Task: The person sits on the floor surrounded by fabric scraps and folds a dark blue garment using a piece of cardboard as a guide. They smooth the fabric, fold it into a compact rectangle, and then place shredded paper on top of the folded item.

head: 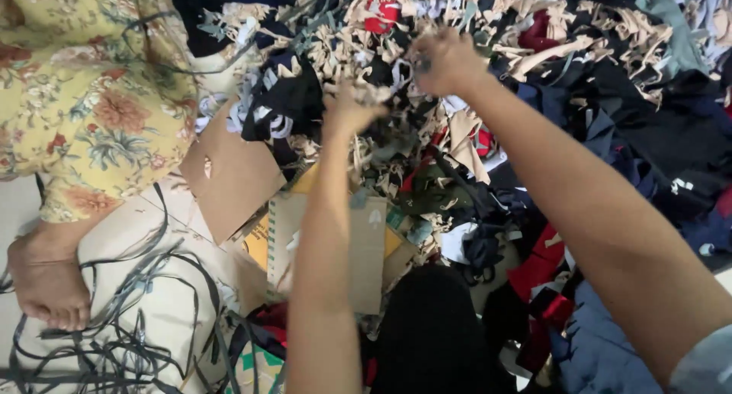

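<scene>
One huge heap of fabric scraps point(534, 96) fills most of the view: beige strips up top, dark navy, black and red offcuts to the right and bottom. Next biggest, a person in a yellow floral garment point(84, 96) sits at the left edge, w/ a bare foot point(47, 279) on the pale floor point(152, 302). Flattened cardboard pieces point(236, 176) lie btwn that person and the heap, partly buried under scraps; a long brown cardboard strip point(366, 249) sits just below them. Dark grey ribbon-like strips point(130, 318) tangle on the floor bottom left, near the foot.

Both forearms reach up from the bottom edge into the heap. Right hand point(444, 60) is at the top centre, fingers curled shut on a pinch of beige scraps, touching the pile. Left hand point(349, 110) is just beside and lower, fingers closed around a small tuft of beige strips point(370, 94). Hands near each other, not touching. Exact grip inside each fist is blurred.
</scene>
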